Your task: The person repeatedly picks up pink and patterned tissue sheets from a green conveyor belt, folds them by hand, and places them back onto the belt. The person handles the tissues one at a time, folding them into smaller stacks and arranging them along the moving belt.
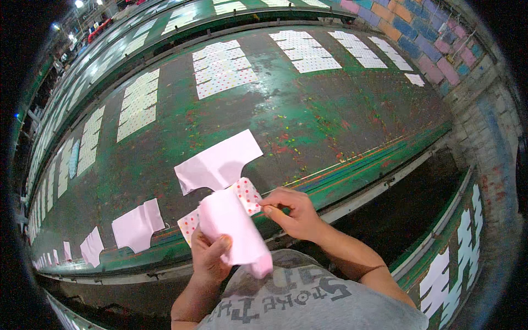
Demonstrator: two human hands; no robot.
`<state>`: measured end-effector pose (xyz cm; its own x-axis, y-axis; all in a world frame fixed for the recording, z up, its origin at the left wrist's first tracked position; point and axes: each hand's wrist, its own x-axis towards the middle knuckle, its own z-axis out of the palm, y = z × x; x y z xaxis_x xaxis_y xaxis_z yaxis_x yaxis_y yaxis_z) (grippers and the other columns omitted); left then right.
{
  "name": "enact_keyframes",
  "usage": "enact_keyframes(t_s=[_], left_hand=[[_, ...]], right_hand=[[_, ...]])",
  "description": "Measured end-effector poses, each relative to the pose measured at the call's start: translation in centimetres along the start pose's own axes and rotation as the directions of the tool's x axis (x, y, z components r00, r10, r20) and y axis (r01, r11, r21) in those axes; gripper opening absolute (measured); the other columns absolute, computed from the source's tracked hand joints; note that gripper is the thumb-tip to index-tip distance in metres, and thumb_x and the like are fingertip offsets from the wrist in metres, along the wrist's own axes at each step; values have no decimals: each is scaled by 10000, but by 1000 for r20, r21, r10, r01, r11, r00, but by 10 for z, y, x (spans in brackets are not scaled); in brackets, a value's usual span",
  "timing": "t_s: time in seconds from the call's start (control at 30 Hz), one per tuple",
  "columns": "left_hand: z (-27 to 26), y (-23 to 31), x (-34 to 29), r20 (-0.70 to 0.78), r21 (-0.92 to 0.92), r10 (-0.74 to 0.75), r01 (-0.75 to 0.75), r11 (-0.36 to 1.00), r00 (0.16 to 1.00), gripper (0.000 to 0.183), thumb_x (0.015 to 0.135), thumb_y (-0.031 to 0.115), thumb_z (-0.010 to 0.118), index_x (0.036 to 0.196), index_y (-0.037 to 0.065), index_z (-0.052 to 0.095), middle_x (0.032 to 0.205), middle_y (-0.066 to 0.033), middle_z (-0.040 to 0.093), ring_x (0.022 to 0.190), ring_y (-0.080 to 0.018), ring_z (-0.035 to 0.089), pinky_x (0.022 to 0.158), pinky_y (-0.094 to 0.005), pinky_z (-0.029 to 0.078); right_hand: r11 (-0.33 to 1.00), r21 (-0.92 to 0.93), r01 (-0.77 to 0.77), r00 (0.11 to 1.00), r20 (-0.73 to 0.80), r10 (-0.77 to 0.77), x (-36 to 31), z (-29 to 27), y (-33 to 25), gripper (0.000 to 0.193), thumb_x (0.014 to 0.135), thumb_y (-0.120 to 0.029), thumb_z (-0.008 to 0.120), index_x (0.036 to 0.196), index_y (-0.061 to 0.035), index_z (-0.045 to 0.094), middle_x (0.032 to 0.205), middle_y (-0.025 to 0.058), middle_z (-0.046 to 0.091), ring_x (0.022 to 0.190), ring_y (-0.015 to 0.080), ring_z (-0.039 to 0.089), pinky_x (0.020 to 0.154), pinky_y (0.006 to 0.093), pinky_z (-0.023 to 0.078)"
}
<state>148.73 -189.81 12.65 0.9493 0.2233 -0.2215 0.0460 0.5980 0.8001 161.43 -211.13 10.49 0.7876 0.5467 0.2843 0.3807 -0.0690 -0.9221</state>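
Observation:
My left hand [210,254] is closed round a folded bundle of pale pink fabric [234,223], its thumb on top. From under the bundle a white fabric piece with red and yellow dots [247,193] sticks out on both sides. Its right corner is pinched between the thumb and fingers of my right hand [291,213]. Just beyond my hands, a pale pink cut piece [220,159] with curved notches lies flat on the long green table [308,121]. The underside of the bundle is hidden.
More pink cut pieces [137,225] lie along the near table edge to the left. Dotted white fabric panels [223,67] are spread in rows across the table. Other tables stand beyond and at lower right [451,275]. A painted brick wall [418,38] rises at the far right.

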Motion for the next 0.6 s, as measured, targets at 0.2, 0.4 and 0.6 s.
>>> enact_keyframes(t_s=[0.2, 0.4, 0.6], left_hand=[[78, -48, 19, -7, 216, -5, 6, 976, 1000, 448, 871, 81, 798, 1275, -13, 628, 1139, -106, 737, 969, -199, 734, 889, -374, 603], [99, -65, 32, 1, 271, -35, 33, 962, 999, 384, 926, 104, 804, 1252, -24, 647, 1120, -90, 748, 974, -147, 717, 873, -333, 586], [97, -70, 56, 24, 286, -65, 55, 957, 998, 346, 937, 55, 795, 1249, -17, 661, 1109, -72, 757, 956, -123, 713, 853, -314, 588]], right_hand=[[996, 88, 14, 1000, 6, -15, -26, -66, -16, 239, 901, -121, 811, 1098, -12, 728, 941, 123, 711, 850, 233, 699, 776, 350, 560], [996, -94, 12, 996, -84, -20, -32, -81, -1, 237, 840, -33, 849, 1035, -7, 718, 991, 103, 705, 838, 164, 690, 720, 300, 559], [991, 17, -134, 981, -138, 135, -23, -85, 15, 65, 921, -7, 752, 938, 4, 691, 887, 99, 684, 786, 199, 650, 698, 328, 511]])
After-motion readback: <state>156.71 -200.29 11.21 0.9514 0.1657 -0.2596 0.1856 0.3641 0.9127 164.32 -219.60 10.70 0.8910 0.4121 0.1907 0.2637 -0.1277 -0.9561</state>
